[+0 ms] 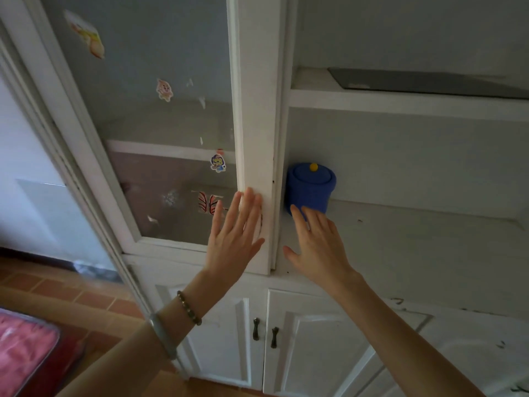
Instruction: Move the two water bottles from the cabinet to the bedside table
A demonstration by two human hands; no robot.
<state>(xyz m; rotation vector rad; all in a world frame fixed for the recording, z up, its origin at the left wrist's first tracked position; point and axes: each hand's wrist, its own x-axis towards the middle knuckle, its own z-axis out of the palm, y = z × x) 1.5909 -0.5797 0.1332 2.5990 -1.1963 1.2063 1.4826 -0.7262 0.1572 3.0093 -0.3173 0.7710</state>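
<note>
A white cabinet (257,110) fills the view. Its left part has a glass door (160,124) with stickers; its right part is open shelving. No water bottle shows in this frame. My left hand (234,233) is raised flat with fingers apart, its fingertips at the door's white right-hand frame. My right hand (317,247) is open too, palm forward, in front of the open shelf, with its fingertips just below a blue lidded pot (310,187) that has a yellow knob. Neither hand holds anything.
A dark flat panel (423,81) lies on the upper shelf. Below are white lower doors with two dark handles (264,333). A tiled floor (71,290) and a pink-covered bed corner (23,348) lie at the lower left.
</note>
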